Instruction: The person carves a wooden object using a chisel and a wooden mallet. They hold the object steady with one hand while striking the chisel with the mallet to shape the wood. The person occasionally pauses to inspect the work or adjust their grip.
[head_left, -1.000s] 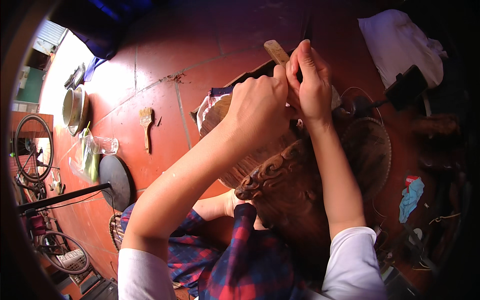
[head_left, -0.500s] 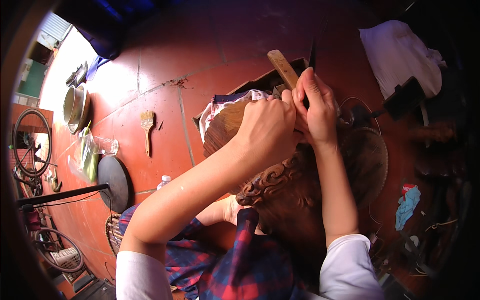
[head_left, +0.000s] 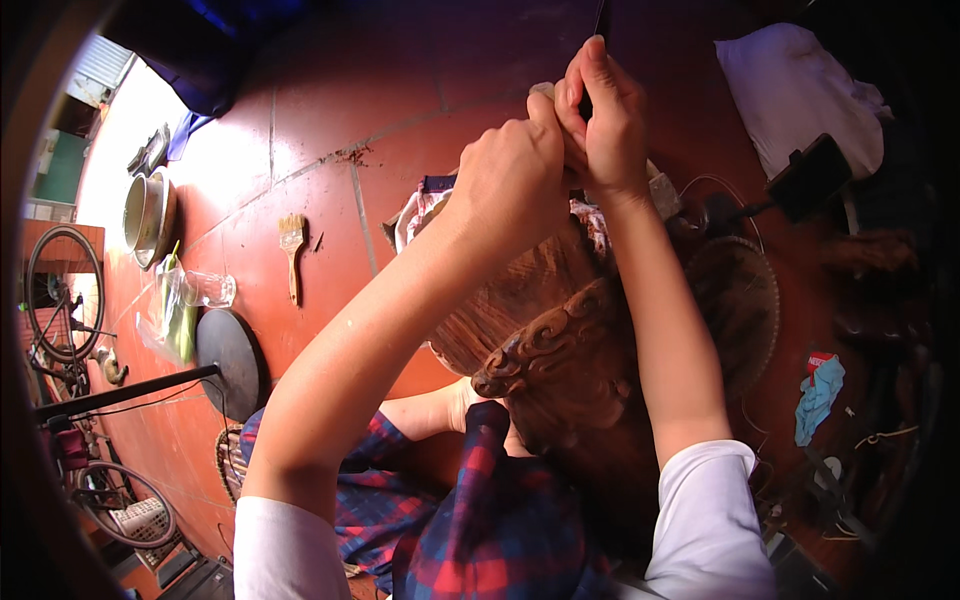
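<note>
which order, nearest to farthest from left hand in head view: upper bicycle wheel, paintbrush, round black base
1. Paintbrush, left of the left hand
2. Round black base, farther left, lower
3. Upper bicycle wheel, far left edge

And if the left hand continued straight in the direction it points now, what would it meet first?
Probably the right hand: the left hand points up and right toward it; they seem to touch, though depth is unclear.

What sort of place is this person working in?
Possibly a home's entrance area used as a workshop: a carved wooden piece is in front of the person, a paintbrush lies on the red tiled floor, and a bicycle stands nearby.
</note>
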